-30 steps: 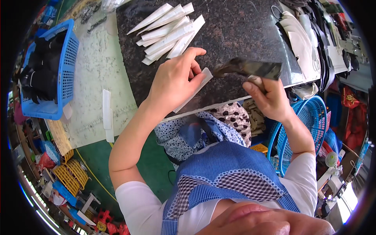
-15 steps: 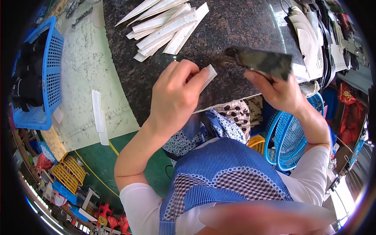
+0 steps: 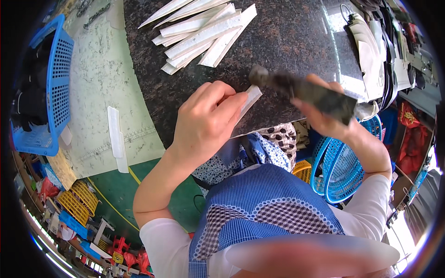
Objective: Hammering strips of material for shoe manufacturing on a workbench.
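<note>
My left hand (image 3: 204, 116) is closed on a short white strip (image 3: 251, 99), its fingers and thumb pressing it down near the dark stone slab's front edge. Most of the strip lies hidden under those fingers. In my right hand (image 3: 324, 113) is a hammer (image 3: 320, 98), blurred by motion, with a rounded greyish head and a thick dark handle. Its head hovers at or just above the strip's far end; whether they touch I cannot tell. Beyond my left hand, a loose pile of long white strips (image 3: 204, 34) lies on the slab (image 3: 292, 32).
At left, a blue basket (image 3: 60, 88) with black pieces stands on a pale work surface (image 3: 92, 69), where more white strips (image 3: 115, 134) lie. Cream and black pieces (image 3: 368, 51) are stacked at the right. Blue baskets (image 3: 343, 167) sit below the slab's right edge.
The hammer has swung, so its head has come down closer to the strip and its handle is tilted differently. My left hand keeps hold of the strip. The view has shifted slightly.
</note>
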Motion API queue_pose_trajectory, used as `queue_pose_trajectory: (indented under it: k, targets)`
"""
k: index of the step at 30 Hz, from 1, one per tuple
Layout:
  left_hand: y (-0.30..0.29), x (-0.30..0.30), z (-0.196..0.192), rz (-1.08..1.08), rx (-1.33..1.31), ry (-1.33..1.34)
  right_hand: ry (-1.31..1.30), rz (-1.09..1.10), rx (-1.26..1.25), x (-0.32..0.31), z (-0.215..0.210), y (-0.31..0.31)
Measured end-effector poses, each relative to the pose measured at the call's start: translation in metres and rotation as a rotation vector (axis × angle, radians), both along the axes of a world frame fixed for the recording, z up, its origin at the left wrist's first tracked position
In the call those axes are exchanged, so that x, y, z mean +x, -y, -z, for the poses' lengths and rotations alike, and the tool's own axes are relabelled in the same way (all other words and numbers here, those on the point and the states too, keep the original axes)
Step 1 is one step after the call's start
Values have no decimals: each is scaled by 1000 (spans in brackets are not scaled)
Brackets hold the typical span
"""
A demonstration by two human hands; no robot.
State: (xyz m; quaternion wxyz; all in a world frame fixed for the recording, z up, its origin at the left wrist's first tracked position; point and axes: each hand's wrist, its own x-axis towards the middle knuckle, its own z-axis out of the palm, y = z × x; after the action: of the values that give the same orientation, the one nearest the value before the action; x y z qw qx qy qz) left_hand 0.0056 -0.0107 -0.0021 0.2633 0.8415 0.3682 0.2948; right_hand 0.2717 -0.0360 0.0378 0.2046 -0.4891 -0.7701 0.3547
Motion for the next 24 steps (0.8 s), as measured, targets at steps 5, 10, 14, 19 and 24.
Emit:
queue_pose_trajectory:
  k: [5, 10, 14, 19, 24]
  targets:
    - [-2, 6, 3, -38, 57, 22, -91, 58, 28, 1, 9, -5]
    - [-12, 0, -1, -22, -45, 18, 195, -71, 22, 0, 3, -2]
    - [-12, -5, -9, 14, -172, 38, 14, 66, 31, -9, 3, -7]
    - [-7, -9, -7, -3, -114, 33, 136, -94, 27, -7, 1, -6]
    - [-2, -12, -7, -12, -78, -25, 42, -65, 55, -10, 7, -6]
